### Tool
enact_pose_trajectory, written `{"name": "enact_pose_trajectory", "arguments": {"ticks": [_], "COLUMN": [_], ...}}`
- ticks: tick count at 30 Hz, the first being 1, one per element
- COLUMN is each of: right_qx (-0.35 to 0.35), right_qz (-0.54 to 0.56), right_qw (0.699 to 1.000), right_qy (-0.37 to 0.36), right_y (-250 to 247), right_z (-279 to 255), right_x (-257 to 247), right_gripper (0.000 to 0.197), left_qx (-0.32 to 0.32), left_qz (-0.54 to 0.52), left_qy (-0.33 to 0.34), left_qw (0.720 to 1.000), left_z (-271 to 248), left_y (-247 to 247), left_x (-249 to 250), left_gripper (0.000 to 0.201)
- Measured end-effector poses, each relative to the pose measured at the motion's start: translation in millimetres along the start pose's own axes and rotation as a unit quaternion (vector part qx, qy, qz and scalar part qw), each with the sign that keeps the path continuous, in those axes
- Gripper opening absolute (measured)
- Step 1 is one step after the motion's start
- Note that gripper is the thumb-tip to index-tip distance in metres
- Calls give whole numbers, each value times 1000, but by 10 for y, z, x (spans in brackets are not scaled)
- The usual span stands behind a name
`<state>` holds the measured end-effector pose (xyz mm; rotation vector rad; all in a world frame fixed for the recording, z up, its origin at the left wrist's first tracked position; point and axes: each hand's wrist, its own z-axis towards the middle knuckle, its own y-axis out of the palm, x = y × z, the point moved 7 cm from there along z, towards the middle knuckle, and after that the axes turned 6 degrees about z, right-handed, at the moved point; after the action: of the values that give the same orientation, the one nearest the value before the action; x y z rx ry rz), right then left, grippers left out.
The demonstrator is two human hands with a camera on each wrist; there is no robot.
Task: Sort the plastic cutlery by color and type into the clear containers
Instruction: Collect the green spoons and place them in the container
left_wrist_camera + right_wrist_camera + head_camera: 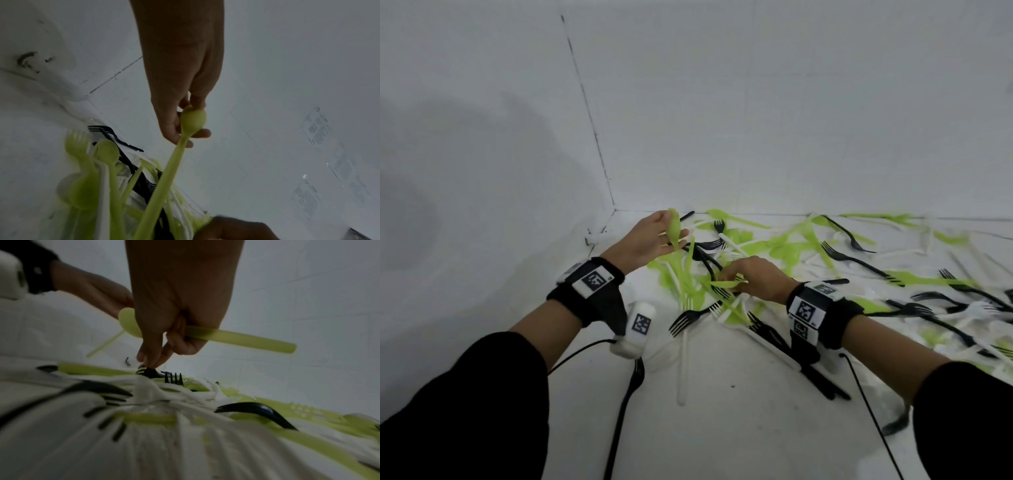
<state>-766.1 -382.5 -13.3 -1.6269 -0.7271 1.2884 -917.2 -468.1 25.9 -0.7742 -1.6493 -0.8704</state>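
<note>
My left hand (659, 236) is raised over the pile and pinches a green spoon (675, 229) by its bowl (193, 121), with the handle hanging down. My right hand (751, 274) is low on the pile. Its curled fingers grip a green utensil (238, 338) whose head the hand hides, so I cannot tell its type. Its thumb and forefinger (148, 361) touch a black fork (151, 372). Green, black and white plastic forks and spoons (808, 246) lie mixed across the white surface. I see no clear container in the head view.
White walls meet in a corner (613, 209) just behind my left hand. The loose cutlery stretches to the right edge (962, 301). A black fork (633, 380) and a white utensil (683, 363) lie near me. Cables run from both wrist cameras.
</note>
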Motion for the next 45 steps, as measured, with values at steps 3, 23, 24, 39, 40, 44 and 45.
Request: {"name": "enact_pose_trajectory", "arguments": {"ticks": [3, 23, 24, 39, 40, 44, 45], "right_qx": [-26, -88, -86, 189, 192, 179, 174], "right_qz": [-38, -203, -202, 109, 115, 95, 86], "right_qw": [999, 974, 974, 973, 972, 973, 973], "right_qy": [-9, -48, -46, 78, 77, 108, 125], "right_y": [28, 70, 67, -617, -625, -541, -505], "right_z": [-2, -170, -165, -310, -304, -242, -233], "right_x": [4, 109, 109, 330, 315, 268, 281], "right_gripper": [34, 37, 35, 26, 27, 34, 38], "left_qx": [14, -162, -184, -296, -292, -287, -286], "left_qz": [-24, 552, 570, 808, 807, 803, 802], "left_qy": [-12, 120, 129, 143, 152, 180, 181], "left_qw": [1000, 809, 790, 489, 489, 491, 492], "left_z": [55, 44, 35, -186, -197, -243, -243], "left_y": [1, 360, 386, 466, 482, 503, 501], "left_x": [-3, -257, -281, -583, -588, -656, -682], "left_gripper": [22, 18, 16, 45, 41, 24, 25]}}
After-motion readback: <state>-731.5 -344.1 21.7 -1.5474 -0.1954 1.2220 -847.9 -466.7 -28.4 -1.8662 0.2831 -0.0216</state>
